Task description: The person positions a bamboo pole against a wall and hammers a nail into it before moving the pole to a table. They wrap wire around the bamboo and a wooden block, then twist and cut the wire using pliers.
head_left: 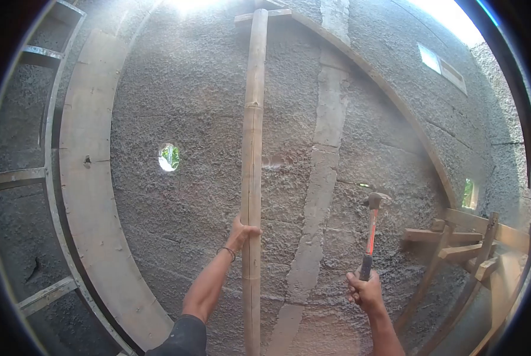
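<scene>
While the forearms run in from the near edge, the left one's dark sleeve (185, 338) is cut off there. Right hand (365, 289), near right: fingers curled tight around the black grip of a hammer (371, 232), butt end hidden in the fist. Hammer's upright, dark head up, orange-red shaft. Left hand (240, 232), near centre: fingers clamped on a bamboo pole (253, 160), mostly hidden behind it. Pole's bottom runs out of view; top meets a short wood piece (277, 13). It's pale tan, ringed at the nodes, dark lengthwise line, upright mid-scene before a rough grey wall (206, 89). Can't tell if they touch. Timber frame (455, 255) at right is blurred in part, dark lens rim crops the far corners.
</scene>
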Tool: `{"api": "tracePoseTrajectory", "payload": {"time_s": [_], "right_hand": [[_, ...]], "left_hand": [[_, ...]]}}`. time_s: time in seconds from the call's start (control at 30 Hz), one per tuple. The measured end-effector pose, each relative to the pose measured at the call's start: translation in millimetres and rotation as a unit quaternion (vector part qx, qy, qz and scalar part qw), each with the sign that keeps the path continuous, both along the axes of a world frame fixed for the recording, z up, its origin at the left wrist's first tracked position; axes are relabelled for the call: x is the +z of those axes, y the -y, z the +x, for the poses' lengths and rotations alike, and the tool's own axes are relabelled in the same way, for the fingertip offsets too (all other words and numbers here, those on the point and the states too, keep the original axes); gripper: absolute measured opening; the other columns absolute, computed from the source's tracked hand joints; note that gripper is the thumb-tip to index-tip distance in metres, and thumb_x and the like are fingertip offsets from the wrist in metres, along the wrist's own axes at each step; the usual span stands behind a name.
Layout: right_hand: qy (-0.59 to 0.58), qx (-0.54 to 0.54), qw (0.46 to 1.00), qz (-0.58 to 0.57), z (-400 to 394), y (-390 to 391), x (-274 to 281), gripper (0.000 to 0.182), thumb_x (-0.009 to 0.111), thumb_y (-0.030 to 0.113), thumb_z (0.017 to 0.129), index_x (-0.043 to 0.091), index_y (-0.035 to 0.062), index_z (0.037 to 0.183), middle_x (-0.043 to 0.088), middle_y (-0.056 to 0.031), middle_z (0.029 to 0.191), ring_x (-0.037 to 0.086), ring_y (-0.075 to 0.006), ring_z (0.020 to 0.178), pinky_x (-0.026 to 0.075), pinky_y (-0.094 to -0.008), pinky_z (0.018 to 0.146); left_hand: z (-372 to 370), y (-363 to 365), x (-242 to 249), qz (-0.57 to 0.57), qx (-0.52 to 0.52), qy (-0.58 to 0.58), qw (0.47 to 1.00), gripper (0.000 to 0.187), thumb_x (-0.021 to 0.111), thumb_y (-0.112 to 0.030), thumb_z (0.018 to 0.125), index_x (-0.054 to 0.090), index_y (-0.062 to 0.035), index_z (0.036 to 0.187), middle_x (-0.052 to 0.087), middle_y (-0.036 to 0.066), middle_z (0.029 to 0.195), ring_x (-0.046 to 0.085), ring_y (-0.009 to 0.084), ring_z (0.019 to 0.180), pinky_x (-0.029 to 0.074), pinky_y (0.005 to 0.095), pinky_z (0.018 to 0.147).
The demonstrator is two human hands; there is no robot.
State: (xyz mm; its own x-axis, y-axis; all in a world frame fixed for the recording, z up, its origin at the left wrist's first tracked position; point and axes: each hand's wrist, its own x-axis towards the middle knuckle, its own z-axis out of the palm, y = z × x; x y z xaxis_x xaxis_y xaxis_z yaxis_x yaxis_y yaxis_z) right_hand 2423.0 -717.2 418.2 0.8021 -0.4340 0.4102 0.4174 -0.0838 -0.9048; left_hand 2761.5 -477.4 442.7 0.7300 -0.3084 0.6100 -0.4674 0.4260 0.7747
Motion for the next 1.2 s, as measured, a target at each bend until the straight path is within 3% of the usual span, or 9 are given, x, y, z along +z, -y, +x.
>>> {"api": "tracePoseTrajectory", "payload": {"time_s": [0.07,0.23,0.4,0.5,0.67,0.77,0.87,0.93,1.2], "right_hand": [[-0.025,-0.045,0.997,-0.054,-11,5,-12,0.029,0.067,0.008,0.089,0.042,0.0094,0.075,0.047,-0.0017,0.055,0.042,-0.0083,0.037,0.045,-0.0272,0.036],[-0.093,-0.06,0.991,-0.078,-25,6,-33,0.025,0.073,0.014,0.085,0.051,0.0041,0.079,0.052,-0.0022,0.062,0.052,-0.0104,0.047,0.048,-0.0266,0.041],[-0.146,-0.089,0.979,-0.111,-25,-3,-42,0.025,0.073,0.015,0.084,0.052,0.0041,0.077,0.053,-0.0026,0.063,0.053,-0.011,0.048,0.049,-0.0268,0.042],[-0.184,-0.095,0.965,-0.159,-19,-5,-46,0.025,0.073,0.016,0.085,0.053,0.0027,0.079,0.054,-0.0029,0.064,0.053,-0.0115,0.048,0.048,-0.0273,0.043],[-0.208,-0.087,0.962,-0.151,3,-14,-53,0.023,0.072,0.016,0.085,0.056,0.0005,0.086,0.054,-0.0022,0.064,0.053,-0.0109,0.05,0.047,-0.0278,0.045],[-0.213,-0.08,0.964,-0.134,7,-20,-56,0.023,0.073,0.017,0.085,0.056,0.0016,0.086,0.054,-0.0016,0.065,0.053,-0.0107,0.052,0.047,-0.0277,0.045],[-0.231,-0.072,0.963,-0.122,6,-23,-61,0.025,0.074,0.021,0.085,0.056,0.0028,0.084,0.053,-0.0011,0.065,0.054,-0.0107,0.052,0.047,-0.0274,0.047],[-0.214,-0.05,0.965,-0.141,8,-17,-74,0.027,0.074,0.023,0.085,0.056,0.0033,0.083,0.053,-0.0013,0.066,0.054,-0.0108,0.052,0.048,-0.0275,0.048],[-0.225,-0.046,0.964,-0.135,35,-28,-72,0.028,0.074,0.025,0.085,0.056,0.0035,0.084,0.055,-0.0017,0.066,0.054,-0.0108,0.052,0.047,-0.0273,0.048]], "left_hand": [[12,-8,-1,0.014,0.077,0.046,0.996,0.063,0.075,-0.01,0.054,0.052,0.0023,0.112,0.06,0.011,0.09,0.063,0.0222,0.079,0.056,0.0356,0.071],[33,-16,-32,0.044,0.102,0.072,0.991,0.07,0.079,-0.014,0.05,0.054,-0.0025,0.115,0.062,0.009,0.097,0.063,0.023,0.09,0.054,0.0371,0.083],[63,-25,-93,0.083,0.129,0.042,0.987,0.074,0.081,-0.012,0.048,0.056,-0.0028,0.116,0.065,0.008,0.101,0.064,0.0215,0.093,0.054,0.0343,0.084],[83,-24,-104,0.085,0.116,0.037,0.989,0.074,0.081,-0.013,0.047,0.056,-0.0029,0.116,0.065,0.008,0.101,0.064,0.0215,0.093,0.054,0.0349,0.085],[90,3,-108,0.131,0.073,0.009,0.989,0.076,0.081,-0.014,0.048,0.055,-0.0035,0.118,0.066,0.009,0.101,0.065,0.0226,0.092,0.054,0.0357,0.086],[89,19,-107,0.101,0.11,0.021,0.988,0.078,0.082,-0.014,0.048,0.054,-0.0038,0.12,0.066,0.01,0.103,0.065,0.0239,0.094,0.054,0.0359,0.087],[86,17,-102,0.102,0.146,0.06,0.982,0.073,0.081,-0.014,0.049,0.054,-0.0007,0.115,0.063,0.011,0.098,0.064,0.0237,0.09,0.055,0.0367,0.08],[87,16,-100,0.125,0.098,0.024,0.987,0.078,0.081,-0.013,0.049,0.054,-0.0031,0.121,0.065,0.011,0.105,0.064,0.0255,0.096,0.053,0.0369,0.088],[71,21,-96,0.115,0.088,0.046,0.988,0.075,0.08,-0.011,0.05,0.054,-0.0023,0.12,0.065,0.012,0.104,0.064,0.0252,0.095,0.053,0.0368,0.086]]}}
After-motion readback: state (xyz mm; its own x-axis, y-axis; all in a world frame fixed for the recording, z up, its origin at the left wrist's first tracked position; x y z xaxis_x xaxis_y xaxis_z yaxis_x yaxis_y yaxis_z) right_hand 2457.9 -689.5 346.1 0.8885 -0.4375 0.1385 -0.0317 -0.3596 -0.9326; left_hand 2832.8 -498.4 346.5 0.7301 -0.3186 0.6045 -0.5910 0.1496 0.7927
